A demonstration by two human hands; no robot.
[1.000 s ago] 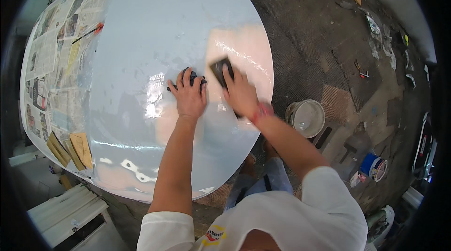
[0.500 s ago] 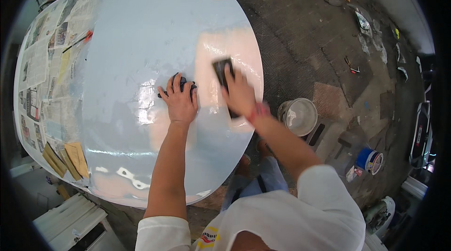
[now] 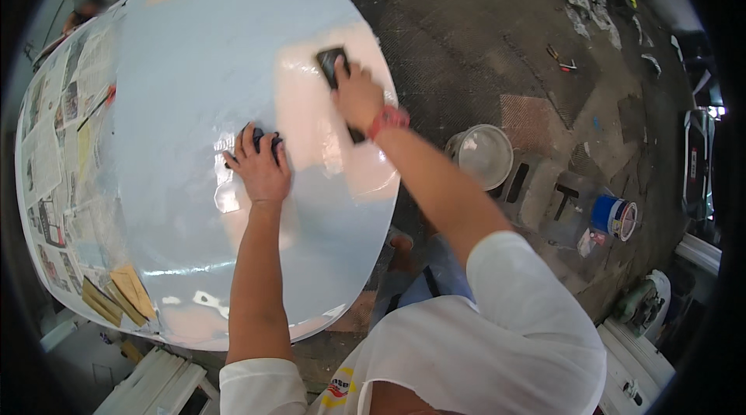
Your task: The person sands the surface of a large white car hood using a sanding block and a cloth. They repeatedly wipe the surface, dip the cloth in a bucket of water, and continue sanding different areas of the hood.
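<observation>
The large rounded panel (image 3: 194, 88), like a car bonnet, is wet and pale blue-grey with pinkish patches. My right hand (image 3: 361, 104) is closed on a long dark sanding block (image 3: 332, 62), pressed flat on the pink patch near the panel's right edge. To the left, my left hand (image 3: 264, 176) spreads its fingers over a black crumpled cloth (image 3: 266, 138) and grips it against the blue-grey surface. Its palm hides part of the cloth, and the right hand covers the middle of the block.
Newspaper (image 3: 58, 135) masks the panel's left side, with folded brown sandpaper (image 3: 132, 292) at its lower corner. Right of the panel, a bucket of water (image 3: 483, 157) and a blue tin (image 3: 610, 214) stand on the dark floor. A blurred person (image 3: 89, 7) is at far left.
My right hand has pushed the sanding block farther up the pink patch. The left hand still lies over the black cloth. The whole view has shifted, moving the panel leftward in the picture.
</observation>
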